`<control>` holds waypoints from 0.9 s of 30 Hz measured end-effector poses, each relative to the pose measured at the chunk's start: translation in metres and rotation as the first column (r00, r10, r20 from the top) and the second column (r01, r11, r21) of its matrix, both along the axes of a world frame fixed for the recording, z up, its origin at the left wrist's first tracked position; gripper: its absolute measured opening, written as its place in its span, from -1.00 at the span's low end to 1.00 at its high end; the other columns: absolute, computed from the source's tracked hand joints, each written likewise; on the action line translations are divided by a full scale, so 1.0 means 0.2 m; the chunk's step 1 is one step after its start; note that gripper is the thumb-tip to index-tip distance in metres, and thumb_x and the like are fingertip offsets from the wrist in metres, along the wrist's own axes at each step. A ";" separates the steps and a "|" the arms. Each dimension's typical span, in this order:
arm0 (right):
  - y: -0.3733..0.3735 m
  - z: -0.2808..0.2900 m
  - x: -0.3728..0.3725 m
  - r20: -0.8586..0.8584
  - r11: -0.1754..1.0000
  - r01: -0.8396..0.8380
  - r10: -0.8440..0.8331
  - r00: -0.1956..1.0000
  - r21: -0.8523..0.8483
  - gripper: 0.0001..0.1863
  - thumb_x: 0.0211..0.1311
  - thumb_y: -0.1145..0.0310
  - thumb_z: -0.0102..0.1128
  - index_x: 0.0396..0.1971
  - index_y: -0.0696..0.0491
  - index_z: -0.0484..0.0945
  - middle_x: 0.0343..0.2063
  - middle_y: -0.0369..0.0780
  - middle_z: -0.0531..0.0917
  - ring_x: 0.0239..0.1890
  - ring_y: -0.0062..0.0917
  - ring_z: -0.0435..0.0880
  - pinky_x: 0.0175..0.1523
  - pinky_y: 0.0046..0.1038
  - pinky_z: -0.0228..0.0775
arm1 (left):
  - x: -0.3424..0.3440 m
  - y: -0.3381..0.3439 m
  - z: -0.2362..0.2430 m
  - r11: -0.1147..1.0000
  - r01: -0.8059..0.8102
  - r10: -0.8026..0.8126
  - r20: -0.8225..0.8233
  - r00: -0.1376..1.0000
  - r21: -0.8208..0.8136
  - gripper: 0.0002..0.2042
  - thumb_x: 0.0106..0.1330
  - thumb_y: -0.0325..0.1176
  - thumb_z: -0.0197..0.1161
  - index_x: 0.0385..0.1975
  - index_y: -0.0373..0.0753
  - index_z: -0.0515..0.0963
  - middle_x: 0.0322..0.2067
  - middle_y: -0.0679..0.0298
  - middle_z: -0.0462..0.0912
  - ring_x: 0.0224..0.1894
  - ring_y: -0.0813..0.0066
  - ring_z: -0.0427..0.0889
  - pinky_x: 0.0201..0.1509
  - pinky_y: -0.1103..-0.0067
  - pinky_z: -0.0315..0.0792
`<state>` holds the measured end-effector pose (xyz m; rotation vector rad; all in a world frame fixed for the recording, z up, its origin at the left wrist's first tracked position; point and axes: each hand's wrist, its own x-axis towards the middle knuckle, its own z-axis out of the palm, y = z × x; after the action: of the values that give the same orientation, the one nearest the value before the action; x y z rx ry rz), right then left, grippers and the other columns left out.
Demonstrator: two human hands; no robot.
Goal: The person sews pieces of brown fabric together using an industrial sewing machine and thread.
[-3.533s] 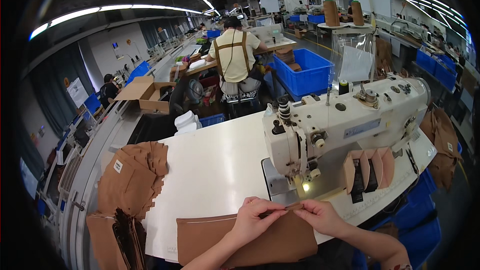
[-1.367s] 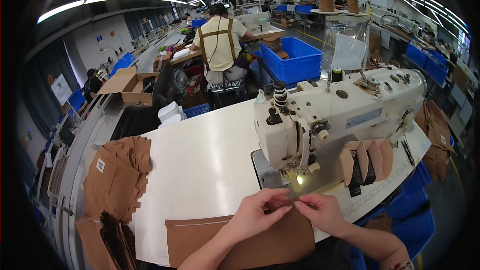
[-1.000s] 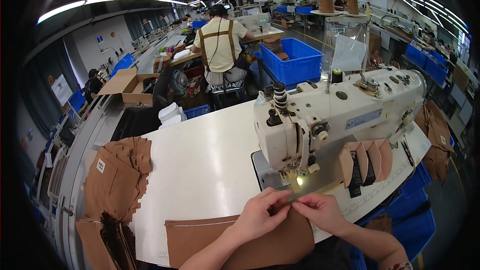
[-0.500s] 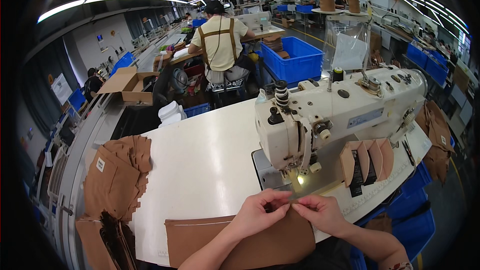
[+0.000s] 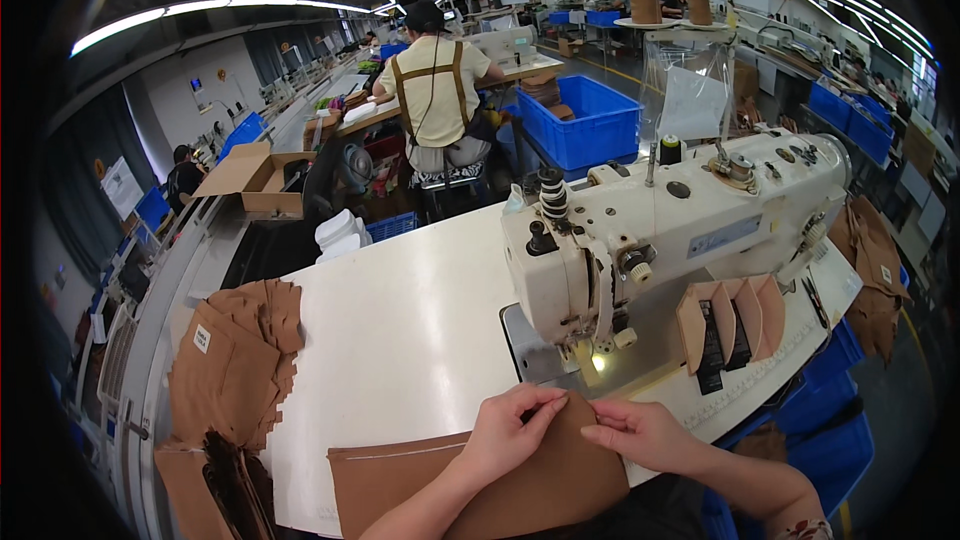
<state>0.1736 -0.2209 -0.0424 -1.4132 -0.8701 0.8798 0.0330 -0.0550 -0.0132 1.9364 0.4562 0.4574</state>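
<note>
A brown fabric panel [image 5: 430, 485] with a white line near its top left edge lies across the near edge of the white sewing table [image 5: 390, 340]. My left hand [image 5: 515, 432] pinches its raised upper edge between thumb and fingers. On the other side of that raised part, my right hand [image 5: 645, 435] has its fingers pressed together at the panel's edge. Just beyond both hands stands a white sewing machine [image 5: 680, 230], its small lamp lit beside the needle area. The panel is apart from the presser foot.
A stack of brown fabric pieces [image 5: 235, 350] sits at the table's left. A pink divided holder [image 5: 735, 325] with black labels and a pair of thread snips [image 5: 815, 302] lie right of the machine. Blue bins [image 5: 840, 450] stand below right. A co-worker [image 5: 437, 90] sits ahead.
My hands have moved slightly apart along the panel's edge. Its corner now stands up between them, where the fingertips met before. The view has shifted a little.
</note>
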 end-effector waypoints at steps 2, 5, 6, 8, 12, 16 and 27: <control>-0.08 0.00 0.01 -0.118 0.932 -0.324 0.307 0.944 -0.162 -0.58 0.43 0.23 0.22 0.12 0.21 0.50 -0.22 -0.26 0.73 -0.23 -0.78 0.61 -0.18 -0.65 0.48 | 0.00 0.00 -0.02 0.993 -0.072 0.067 0.060 0.996 0.095 -0.87 0.35 -0.44 0.33 -0.19 -0.33 0.70 -0.34 0.19 0.70 -0.30 0.54 0.66 -0.19 0.61 0.53; -0.12 0.09 -0.02 -0.055 0.924 -0.323 0.319 0.946 -0.204 -0.51 0.45 0.20 0.18 0.19 0.21 0.40 -0.30 -0.27 0.72 -0.32 -0.76 0.58 -0.22 -0.60 0.45 | 0.01 0.03 -0.07 0.981 -0.064 0.041 0.125 0.991 0.186 -0.89 0.32 -0.49 0.33 -0.21 -0.32 0.68 -0.33 0.18 0.69 -0.32 0.45 0.67 -0.22 0.57 0.55; -0.11 0.09 -0.04 -0.130 0.945 -0.303 0.287 0.949 -0.125 -0.48 0.44 0.20 0.18 0.24 0.20 0.36 -0.33 -0.26 0.72 -0.34 -0.75 0.58 -0.21 -0.59 0.45 | 0.03 0.07 -0.08 0.981 -0.056 0.033 0.124 0.992 0.186 -0.89 0.32 -0.49 0.33 -0.21 -0.32 0.68 -0.33 0.18 0.69 -0.32 0.45 0.67 -0.22 0.57 0.55; -0.07 0.10 -0.09 0.002 0.965 -0.223 0.225 0.974 -0.140 -0.45 0.44 0.24 0.18 0.29 0.20 0.31 -0.35 -0.25 0.72 -0.37 -0.73 0.58 -0.22 -0.57 0.46 | 0.06 0.20 -0.10 0.841 -0.012 -0.126 0.218 0.968 0.541 -0.86 0.26 -0.56 0.34 -0.20 -0.29 0.67 -0.33 0.17 0.68 -0.35 0.32 0.68 -0.24 0.53 0.56; 0.02 0.12 -0.16 0.036 0.977 -0.149 0.157 0.987 -0.154 -0.41 0.43 0.38 0.18 0.38 0.14 0.24 -0.44 -0.25 0.67 -0.39 -0.69 0.63 -0.24 -0.62 0.49 | 0.10 0.27 -0.07 0.581 0.005 -0.164 0.111 0.980 0.814 -0.83 0.18 -0.51 0.37 -0.23 -0.21 0.68 -0.39 0.23 0.64 -0.34 0.25 0.62 -0.24 0.44 0.54; 0.01 0.10 -0.13 0.011 0.956 -0.274 0.277 0.961 -0.103 -0.52 0.45 0.33 0.11 0.29 0.15 0.36 -0.46 -0.23 0.71 -0.47 -0.57 0.68 -0.27 -0.49 0.52 | 0.12 0.11 -0.11 0.675 -0.178 0.108 0.143 0.984 0.716 -0.89 0.15 -0.47 0.41 -0.32 -0.19 0.71 -0.38 0.26 0.64 -0.31 0.24 0.60 -0.21 0.40 0.52; 0.07 0.13 0.13 0.837 0.988 -0.155 0.079 0.541 0.007 -0.72 0.29 0.16 0.30 -0.14 0.01 0.66 -0.35 -0.34 0.69 -0.37 -0.50 0.67 -0.33 -0.53 0.53 | 0.17 0.04 -0.09 0.823 -0.254 0.233 0.105 0.967 0.508 -0.89 0.18 -0.47 0.38 -0.33 -0.19 0.60 -0.39 0.27 0.65 -0.31 0.25 0.58 -0.14 0.37 0.44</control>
<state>0.1989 -0.2071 -0.0162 -1.7264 -1.7276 0.1760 0.0668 -0.0477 -0.0320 2.3941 0.6055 0.8548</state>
